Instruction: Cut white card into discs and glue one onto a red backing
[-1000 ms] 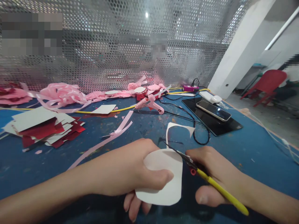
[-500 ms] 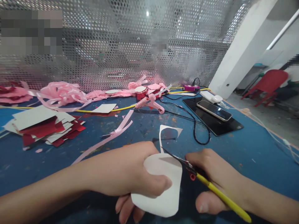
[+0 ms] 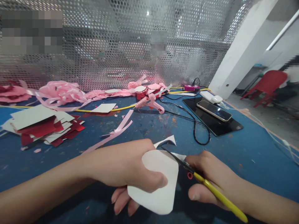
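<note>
A white piece of card (image 3: pixel 155 197) with rounded corners is pinched in my left hand (image 3: pixel 130 169), the thumb on top and the fingers curled beneath. My right hand (image 3: pixel 217 179) is closed on scissors (image 3: pixel 216 193) with yellow handles and dark blades. The blades lie along the card's upper right edge. A curled white paper offcut (image 3: pixel 172 140) sticks up beyond that edge. How the right fingers sit in the handles is partly hidden.
At left is a stack of white and red card (image 3: pixel 35 116). A pink ribbon (image 3: pixel 122 126), a pink glue gun (image 3: pixel 150 102), a black cable (image 3: pixel 195 124) and a phone (image 3: pixel 213 111) on a black tablet (image 3: pixel 210 124) lie beyond my hands. Perforated metal (image 3: pixel 112 56) borders the table.
The card and my left hand have shifted slightly left. My right hand and the scissors have moved left and slightly up, and the offcut strip has bent over into a different shape.
</note>
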Available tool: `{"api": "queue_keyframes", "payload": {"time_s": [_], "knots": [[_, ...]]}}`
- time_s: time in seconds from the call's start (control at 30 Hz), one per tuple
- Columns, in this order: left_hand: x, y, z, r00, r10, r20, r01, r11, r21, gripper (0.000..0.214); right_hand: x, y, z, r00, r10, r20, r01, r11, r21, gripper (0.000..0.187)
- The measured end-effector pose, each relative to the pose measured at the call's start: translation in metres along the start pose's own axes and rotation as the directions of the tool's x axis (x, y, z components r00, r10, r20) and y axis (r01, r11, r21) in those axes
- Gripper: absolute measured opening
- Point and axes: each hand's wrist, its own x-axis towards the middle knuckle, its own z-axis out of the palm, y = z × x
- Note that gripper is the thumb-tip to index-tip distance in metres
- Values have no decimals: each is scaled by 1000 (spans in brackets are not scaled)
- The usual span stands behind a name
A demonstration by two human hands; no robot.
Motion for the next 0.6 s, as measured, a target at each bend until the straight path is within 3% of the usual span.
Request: {"api": "queue_keyframes", "payload": {"time_s": [0.2, 0.4, 0.5, 0.6], "knots": [[5, -4, -9, 998, -38, 58, 35, 998, 59, 24, 1, 0, 3, 998, 57, -19, -58, 995, -81, 66], [19, -9, -6, 956, -207, 208, 169, 968, 184, 28, 4, 3, 7, 998, 56, -37, -59, 995, -79, 64], [21, -17, -11, 971, -175, 162, 132, 960, 246, 26, 11, 10, 3, 985, 32, -171, -28, 999, 21, 60], [22, -25, -29, 998, -35, -53, 48, 959, 278, 23, 14, 19, -8, 954, 41, -297, -4, 992, 124, 55]]}}
